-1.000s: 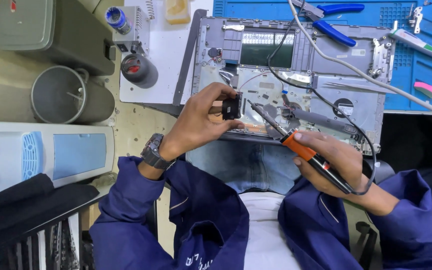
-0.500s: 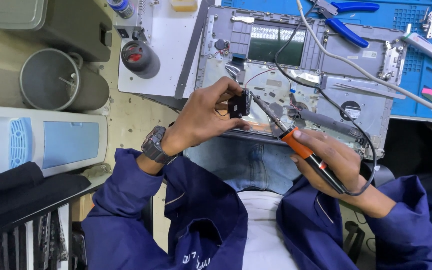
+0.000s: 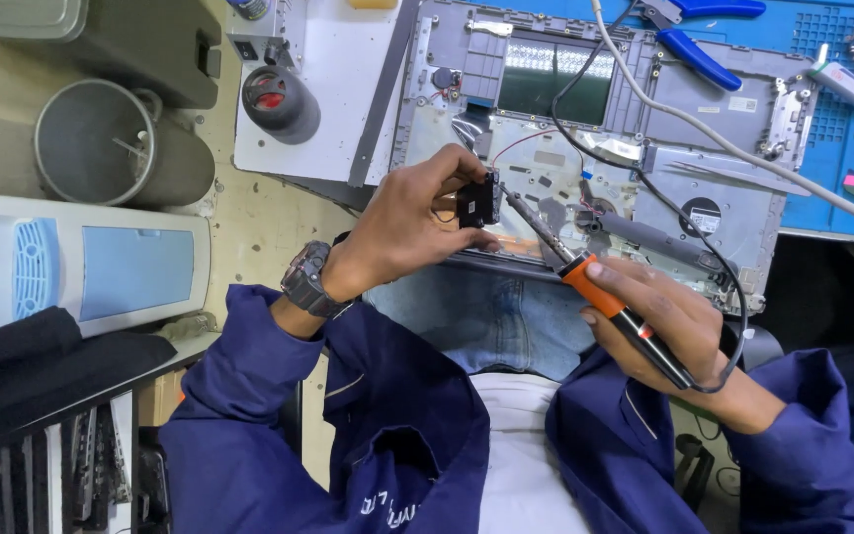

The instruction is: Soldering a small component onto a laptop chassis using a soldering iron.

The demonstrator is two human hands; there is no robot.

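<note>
Left hand (image 3: 412,222) lower — wrist bent

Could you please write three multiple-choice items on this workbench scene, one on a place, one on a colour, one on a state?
1. Where is the soldering iron?
A. In the right hand
B. On the blue mat
C. In the grey cup

2. What colour are the pliers' handles?
A. Red
B. Blue
C. Yellow

3. What state is the laptop chassis in?
A. Closed
B. Opened, insides exposed
C. Boxed

Answers: 1 A, fingers grip its orange collar; 2 B, both handles are blue; 3 B, wires and bare parts show beside the small black part held in the left hand.
</note>
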